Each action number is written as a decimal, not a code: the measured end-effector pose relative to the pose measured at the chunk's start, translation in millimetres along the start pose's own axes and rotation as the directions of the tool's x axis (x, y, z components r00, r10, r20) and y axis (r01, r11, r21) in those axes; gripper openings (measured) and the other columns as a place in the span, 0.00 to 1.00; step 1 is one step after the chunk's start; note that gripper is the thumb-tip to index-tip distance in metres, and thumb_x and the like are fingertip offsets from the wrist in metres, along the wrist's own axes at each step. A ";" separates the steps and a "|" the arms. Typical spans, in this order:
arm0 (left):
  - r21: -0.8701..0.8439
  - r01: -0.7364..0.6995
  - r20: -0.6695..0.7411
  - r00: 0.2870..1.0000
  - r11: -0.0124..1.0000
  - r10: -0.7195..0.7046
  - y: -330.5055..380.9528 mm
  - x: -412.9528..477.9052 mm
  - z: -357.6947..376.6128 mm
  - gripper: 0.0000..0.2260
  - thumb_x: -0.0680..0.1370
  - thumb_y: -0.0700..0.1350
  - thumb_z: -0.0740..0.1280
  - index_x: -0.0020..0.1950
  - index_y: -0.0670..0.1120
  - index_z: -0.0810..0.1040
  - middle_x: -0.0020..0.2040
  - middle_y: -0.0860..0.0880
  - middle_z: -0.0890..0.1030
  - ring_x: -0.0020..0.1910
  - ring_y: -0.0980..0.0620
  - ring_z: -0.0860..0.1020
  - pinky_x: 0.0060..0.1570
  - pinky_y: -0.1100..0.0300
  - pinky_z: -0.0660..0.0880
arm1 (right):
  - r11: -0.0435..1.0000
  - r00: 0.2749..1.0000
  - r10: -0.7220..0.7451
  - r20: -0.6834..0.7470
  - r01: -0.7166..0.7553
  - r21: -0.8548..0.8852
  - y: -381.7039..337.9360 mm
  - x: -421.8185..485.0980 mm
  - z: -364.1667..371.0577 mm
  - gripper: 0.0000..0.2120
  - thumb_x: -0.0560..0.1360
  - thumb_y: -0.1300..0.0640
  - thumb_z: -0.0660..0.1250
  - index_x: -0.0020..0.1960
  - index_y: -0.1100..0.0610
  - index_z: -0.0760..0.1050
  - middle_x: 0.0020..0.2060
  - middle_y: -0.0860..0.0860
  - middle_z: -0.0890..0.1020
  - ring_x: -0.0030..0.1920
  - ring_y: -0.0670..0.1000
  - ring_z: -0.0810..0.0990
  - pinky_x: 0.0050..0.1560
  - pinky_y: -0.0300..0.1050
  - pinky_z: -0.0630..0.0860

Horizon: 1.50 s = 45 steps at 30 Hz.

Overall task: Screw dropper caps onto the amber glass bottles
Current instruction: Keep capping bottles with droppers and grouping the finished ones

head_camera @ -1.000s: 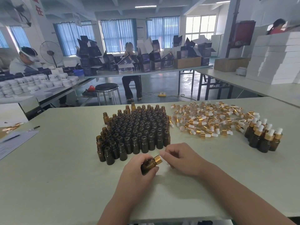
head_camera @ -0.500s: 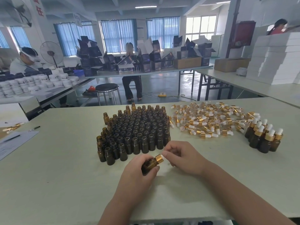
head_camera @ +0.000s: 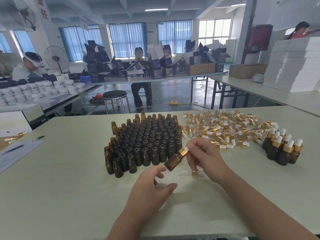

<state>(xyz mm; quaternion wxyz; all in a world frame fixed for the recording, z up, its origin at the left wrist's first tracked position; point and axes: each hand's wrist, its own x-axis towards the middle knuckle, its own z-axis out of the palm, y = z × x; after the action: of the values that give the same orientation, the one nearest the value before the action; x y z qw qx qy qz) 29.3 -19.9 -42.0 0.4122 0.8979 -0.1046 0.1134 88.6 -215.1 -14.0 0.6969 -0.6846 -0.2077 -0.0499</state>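
Pale table (head_camera: pixel 69 196) in a workshop with blue curtains (head_camera: pixel 126 39) carries a tight block of open amber bottles (head_camera: pixel 145 141), a heap of dropper caps (head_camera: pixel 223 129) to their right, and a few capped bottles (head_camera: pixel 284 149) farther right. Near the block, the right hand (head_camera: pixel 206 158) pinches the cap end of a tilted bottle (head_camera: pixel 174 161), while the left hand (head_camera: pixel 150 187) hovers just below, fingers loosely spread, holding nothing.
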 end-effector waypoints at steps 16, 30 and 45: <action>0.343 -0.285 0.180 0.955 0.895 0.235 9.6 20.7 27.6 0.10 0.79 0.55 0.61 0.57 0.55 0.75 0.51 0.55 0.72 0.53 0.54 0.69 0.54 0.61 0.66 | 0.996 0.954 0.050 -0.296 -0.025 0.086 -8.1 6.4 -7.4 0.14 0.82 0.58 0.58 0.41 0.65 0.72 0.24 0.51 0.74 0.21 0.48 0.68 0.22 0.38 0.65; 0.119 -0.169 0.079 0.984 0.978 0.161 2.9 4.4 9.2 0.04 0.79 0.50 0.63 0.46 0.52 0.75 0.34 0.56 0.73 0.34 0.57 0.70 0.34 0.65 0.65 | 0.445 0.919 -0.112 -0.378 -0.294 -0.846 -98.8 -68.7 -168.2 0.09 0.76 0.50 0.65 0.37 0.47 0.76 0.29 0.45 0.81 0.26 0.45 0.75 0.31 0.45 0.72; -0.024 -0.125 0.085 0.988 0.992 0.126 -5.2 3.3 8.9 0.05 0.80 0.46 0.62 0.44 0.54 0.72 0.37 0.58 0.78 0.35 0.57 0.74 0.36 0.65 0.68 | 0.208 0.844 0.012 -0.537 -0.527 -0.824 -52.8 -70.7 -234.2 0.08 0.78 0.58 0.63 0.41 0.50 0.74 0.36 0.49 0.80 0.35 0.52 0.78 0.38 0.46 0.69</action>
<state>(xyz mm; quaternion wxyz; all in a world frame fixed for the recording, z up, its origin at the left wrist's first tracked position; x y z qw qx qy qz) 35.0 -23.6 -50.5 0.4076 0.8897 -0.1799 0.0992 57.5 -461.7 15.6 0.1615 -0.9585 0.1471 -0.1831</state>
